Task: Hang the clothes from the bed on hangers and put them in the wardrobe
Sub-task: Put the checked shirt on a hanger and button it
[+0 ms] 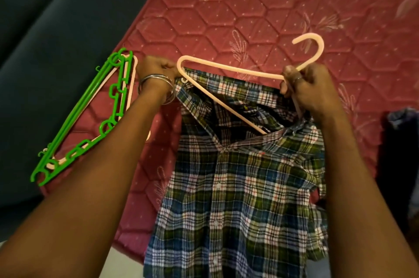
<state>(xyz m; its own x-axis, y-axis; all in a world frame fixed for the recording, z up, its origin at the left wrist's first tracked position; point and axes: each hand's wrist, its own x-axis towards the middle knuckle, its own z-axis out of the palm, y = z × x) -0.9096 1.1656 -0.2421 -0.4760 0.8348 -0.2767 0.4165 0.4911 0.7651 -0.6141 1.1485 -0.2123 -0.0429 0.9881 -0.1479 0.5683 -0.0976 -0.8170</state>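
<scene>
A blue, green and white plaid shirt [238, 187] hangs in front of me over the edge of the red quilted mattress [249, 12]. A pale pink plastic hanger [229, 69] is partly pushed into the open collar, its lower arm inside the neck and its hook pointing up to the right. My left hand [156, 69], with metal bangles at the wrist, pinches the shirt's left shoulder at the hanger's rounded end. Around the hanger's neck below the hook, together with the collar's right side, my right hand [303, 87] grips.
A bundle of green and pink hangers [90, 117] lies on the mattress's left edge, beside my left forearm. Dark floor or furniture [45, 28] fills the left side. A dark blue garment [401, 119] lies at the right edge of the bed.
</scene>
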